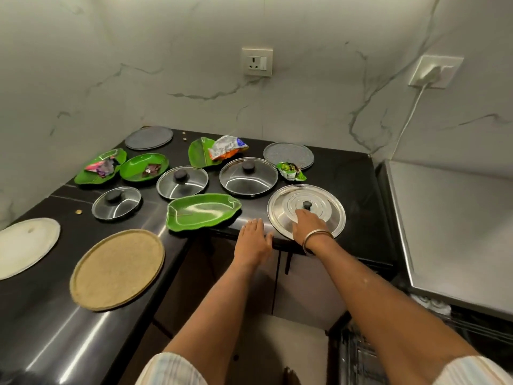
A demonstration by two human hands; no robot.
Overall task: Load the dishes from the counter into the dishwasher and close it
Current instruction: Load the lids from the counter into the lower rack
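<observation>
1. Head view, looking down at a black L-shaped counter [347,173] set in a corner of marbled white wall.
2. The right hand [309,225] lies on a large steel lid [322,201] at the counter's front right edge, fingers reaching toward its small dark knob; I cannot tell whether they grip it. A metal bangle circles that wrist.
3. The left hand [254,240] rests flat, fingers straight, on the counter's front edge just left of the steel lid, holding nothing. The two hands are apart.
4. A leaf-shaped green plate [202,213] sits left of the left hand, slightly overhanging the edge.
5. Behind it lie three glass lids with dark knobs: small [116,202], middle [182,182] and larger [248,176].
6. Three more green leaf plates at the back carry crumpled wrappers.
7. Two grey round plates sit near the wall; a tan round plate [116,269] and a white one [26,245] lie on the left wing.
8. The dishwasher [455,232], steel-topped, stands at the far right.
</observation>
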